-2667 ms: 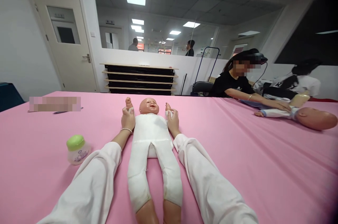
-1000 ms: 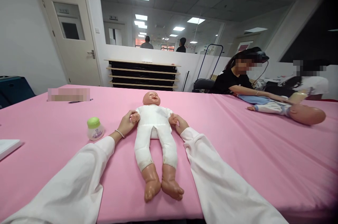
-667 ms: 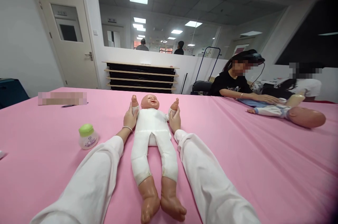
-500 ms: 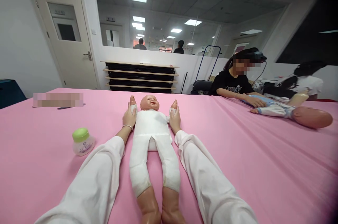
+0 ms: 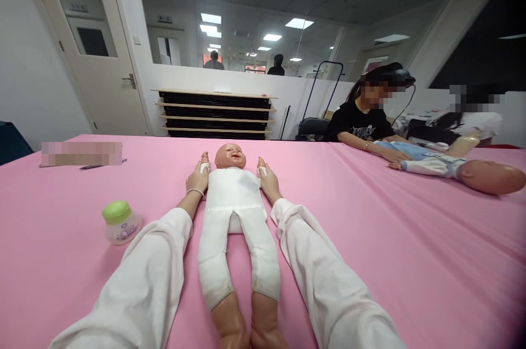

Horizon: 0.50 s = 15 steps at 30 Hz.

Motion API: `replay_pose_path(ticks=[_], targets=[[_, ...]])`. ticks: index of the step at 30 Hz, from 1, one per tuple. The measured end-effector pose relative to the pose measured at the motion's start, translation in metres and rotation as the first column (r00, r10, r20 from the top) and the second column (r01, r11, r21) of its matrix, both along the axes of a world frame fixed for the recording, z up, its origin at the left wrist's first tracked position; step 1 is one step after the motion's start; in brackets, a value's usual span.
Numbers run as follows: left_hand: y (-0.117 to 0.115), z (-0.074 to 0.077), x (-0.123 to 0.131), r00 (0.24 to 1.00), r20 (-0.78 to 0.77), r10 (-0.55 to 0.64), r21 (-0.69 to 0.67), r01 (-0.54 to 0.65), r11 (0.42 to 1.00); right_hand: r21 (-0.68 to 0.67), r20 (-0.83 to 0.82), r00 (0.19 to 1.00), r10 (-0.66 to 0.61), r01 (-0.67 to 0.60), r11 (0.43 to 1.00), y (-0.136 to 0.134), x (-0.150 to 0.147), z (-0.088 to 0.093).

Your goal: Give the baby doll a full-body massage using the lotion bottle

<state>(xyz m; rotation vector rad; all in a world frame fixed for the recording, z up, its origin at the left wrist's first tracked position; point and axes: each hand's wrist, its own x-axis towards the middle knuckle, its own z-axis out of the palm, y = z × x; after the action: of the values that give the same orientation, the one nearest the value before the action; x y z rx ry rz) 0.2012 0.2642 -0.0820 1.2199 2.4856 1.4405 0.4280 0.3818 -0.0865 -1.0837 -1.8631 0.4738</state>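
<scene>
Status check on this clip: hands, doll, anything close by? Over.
Copy: left hand shut on baby doll arm, right hand on the other. Doll face-up on pink table, arms raised beside head. Nearby: green-lidded jar to the left, apart.

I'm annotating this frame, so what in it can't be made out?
Head view.
Feet of the plastic baby doll in a white cloth suit: cut by bottom edge.
Label on the small green-capped jar: too small.
Flat item at the pink table's far left: blurred out.
</scene>
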Motion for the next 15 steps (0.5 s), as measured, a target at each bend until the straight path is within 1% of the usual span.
replay_pose_path(ticks=[4,6,9,12,15], targets=[[-0.016,0.007,0.010,0.999,-0.035,0.023,0.150,-0.017,0.988,0.132,-0.131,0.991,0.023,-0.005,0.991,-0.018,0.003,0.006],[-0.026,0.009,0.015,0.998,-0.061,0.021,0.205,-0.008,0.979,0.162,-0.150,0.988,0.025,-0.001,0.987,-0.029,0.006,0.008],[-0.041,0.010,0.021,0.994,-0.113,-0.004,0.263,0.034,0.964,0.199,-0.149,0.985,0.085,-0.054,0.978,-0.043,0.013,0.008],[-0.054,0.007,0.024,0.981,-0.185,-0.053,0.315,0.110,0.942,0.171,-0.144,0.977,0.159,-0.133,0.976,-0.050,0.026,0.004],[-0.066,0.004,0.023,0.963,-0.241,-0.121,0.331,0.199,0.923,0.112,-0.100,0.975,0.196,-0.185,0.976,-0.054,0.042,0.001]])
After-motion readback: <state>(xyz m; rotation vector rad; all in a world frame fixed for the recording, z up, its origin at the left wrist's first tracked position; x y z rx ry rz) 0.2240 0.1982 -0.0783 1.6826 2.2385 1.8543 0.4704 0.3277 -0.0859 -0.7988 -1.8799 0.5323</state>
